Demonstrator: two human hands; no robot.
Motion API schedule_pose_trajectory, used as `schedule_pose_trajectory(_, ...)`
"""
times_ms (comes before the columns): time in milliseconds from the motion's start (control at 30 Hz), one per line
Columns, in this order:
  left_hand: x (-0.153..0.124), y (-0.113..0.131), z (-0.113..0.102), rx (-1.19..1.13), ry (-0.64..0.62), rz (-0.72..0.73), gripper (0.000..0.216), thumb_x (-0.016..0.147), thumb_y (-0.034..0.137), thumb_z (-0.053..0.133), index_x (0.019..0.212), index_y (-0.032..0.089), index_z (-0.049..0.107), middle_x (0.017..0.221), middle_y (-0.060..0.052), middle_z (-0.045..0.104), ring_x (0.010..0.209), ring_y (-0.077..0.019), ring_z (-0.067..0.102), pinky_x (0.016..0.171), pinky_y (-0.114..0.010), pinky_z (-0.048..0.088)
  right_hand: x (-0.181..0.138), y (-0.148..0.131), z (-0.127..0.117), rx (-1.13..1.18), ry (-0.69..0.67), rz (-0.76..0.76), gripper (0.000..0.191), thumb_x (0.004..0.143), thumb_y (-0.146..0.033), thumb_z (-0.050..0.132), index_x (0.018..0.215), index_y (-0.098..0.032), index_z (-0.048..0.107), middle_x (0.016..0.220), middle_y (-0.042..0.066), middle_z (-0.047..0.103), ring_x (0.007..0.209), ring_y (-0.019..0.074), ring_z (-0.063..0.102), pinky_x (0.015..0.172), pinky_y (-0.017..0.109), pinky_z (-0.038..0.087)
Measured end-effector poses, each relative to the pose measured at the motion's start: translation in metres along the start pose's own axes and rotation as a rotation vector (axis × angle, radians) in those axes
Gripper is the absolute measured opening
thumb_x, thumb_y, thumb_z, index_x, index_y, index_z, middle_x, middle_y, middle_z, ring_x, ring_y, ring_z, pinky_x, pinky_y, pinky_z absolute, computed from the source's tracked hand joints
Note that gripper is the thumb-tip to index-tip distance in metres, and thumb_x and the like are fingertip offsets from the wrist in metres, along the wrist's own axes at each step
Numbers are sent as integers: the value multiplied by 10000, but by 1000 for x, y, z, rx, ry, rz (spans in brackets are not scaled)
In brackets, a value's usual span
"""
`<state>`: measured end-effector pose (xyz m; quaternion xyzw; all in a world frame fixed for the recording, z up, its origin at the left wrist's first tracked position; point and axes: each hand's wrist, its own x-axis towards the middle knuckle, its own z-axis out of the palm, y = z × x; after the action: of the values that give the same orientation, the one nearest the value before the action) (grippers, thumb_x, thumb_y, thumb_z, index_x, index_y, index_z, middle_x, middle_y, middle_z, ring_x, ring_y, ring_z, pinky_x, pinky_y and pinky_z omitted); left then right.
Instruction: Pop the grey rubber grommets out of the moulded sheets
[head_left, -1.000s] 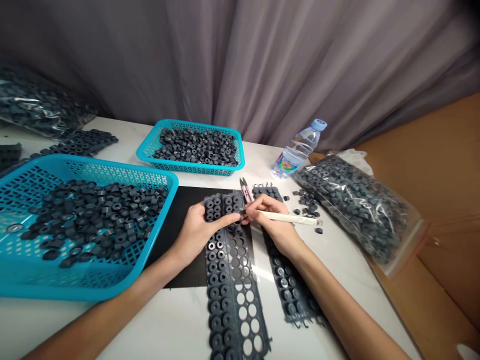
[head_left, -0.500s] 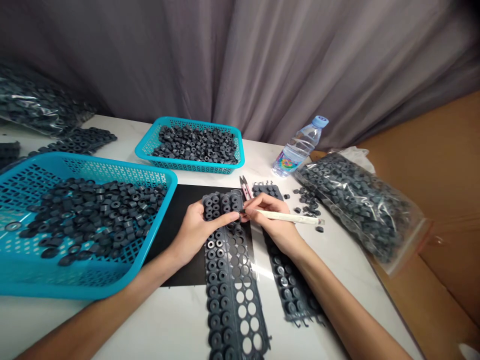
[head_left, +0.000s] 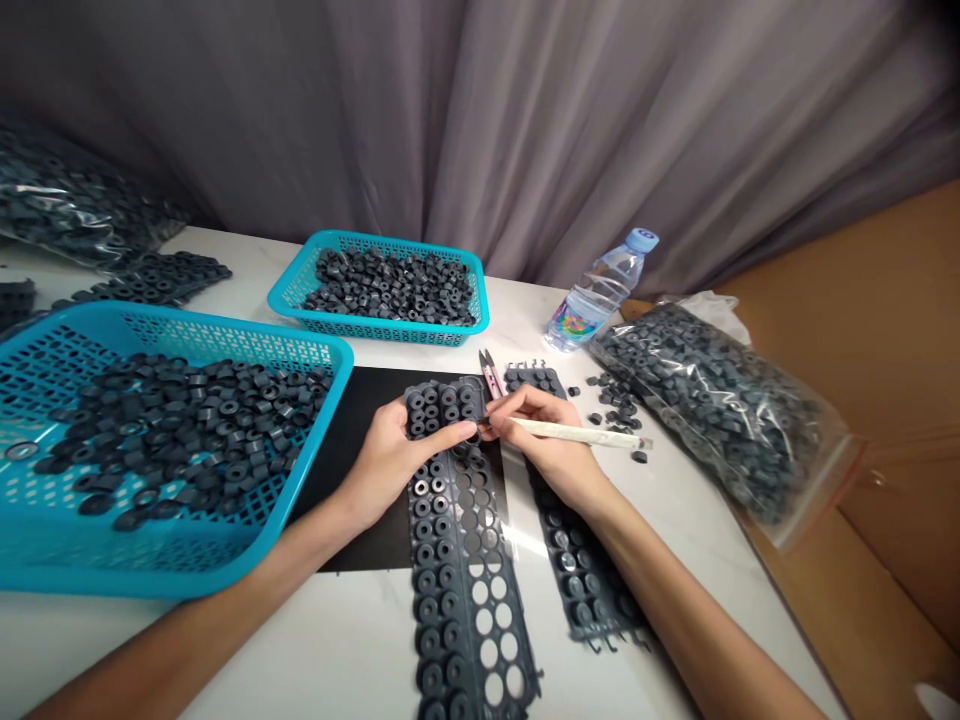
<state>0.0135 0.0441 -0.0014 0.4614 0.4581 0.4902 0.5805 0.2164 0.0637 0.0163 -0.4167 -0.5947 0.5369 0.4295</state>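
Note:
A long dark grey rubber strip (head_left: 457, 560) full of moulded rings lies on a black mat (head_left: 358, 440) in front of me; its right column has several empty holes. My left hand (head_left: 390, 455) grips the strip's far end, thumb on top. My right hand (head_left: 544, 435) pinches a thin white stick tool (head_left: 581, 433) like a pen, its tip at the strip beside my left thumb. A second ring strip (head_left: 577, 570) lies under my right wrist.
A big turquoise basket (head_left: 225, 560) of loose grey rings stands at left, a smaller one (head_left: 390, 325) behind. Pink snips (head_left: 491, 377) lie past the strip. A water bottle (head_left: 596, 292), a clear bag of rings (head_left: 712, 410) and scattered rings (head_left: 615, 405) sit at right. More bags and strips (head_left: 150, 280) lie far left.
Almost nothing differs: both hands stay at the strip's far end, the stick tip working at the same spot. The view has shifted slightly.

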Motion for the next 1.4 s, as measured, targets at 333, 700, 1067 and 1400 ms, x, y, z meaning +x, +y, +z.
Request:
schedule_pose_trajectory(333, 0, 1, 0, 18, 6, -5, 375, 767, 357, 870, 1066, 159, 762, 1116, -118, 786, 1052, -310, 731, 950, -434, 568, 0, 0, 2, -61, 13, -14, 135, 862, -306, 762, 792, -211, 696, 868, 36, 728, 863, 198, 685, 815, 334, 559)
schedule_pose_trajectory(700, 2, -1, 0, -21, -92, -8, 361, 822, 366, 828, 1117, 176, 745, 1157, -98, 778, 1051, -279, 724, 926, -384, 568, -7, 5, 9, -182, 31, -66, 181, 917, -346, 716, 817, -208, 653, 968, 46, 705, 833, 189, 628, 755, 303, 498)
schedule_pose_trajectory(1067, -3, -2, 1, -91, -83, -47, 348, 880, 389, 771, 1140, 177, 680, 1169, -111, 741, 1075, -275, 702, 943, -398, 558, -1, 0, 0, 37, -17, -28, 146, 886, -315, 762, 815, -198, 709, 954, 50, 738, 785, 176, 707, 808, 344, 582)
schedule_pose_trajectory(1400, -13, -5, 3, 911, 325, 683, 452, 868, 337, 804, 1239, 245, 562, 1214, -98, 578, 1191, -309, 570, 1048, -492, 492, 0, 3, 2, 45, 11, 25, 129, 848, -299, 780, 794, -190, 734, 922, 40, 741, 801, 168, 694, 807, 312, 571)
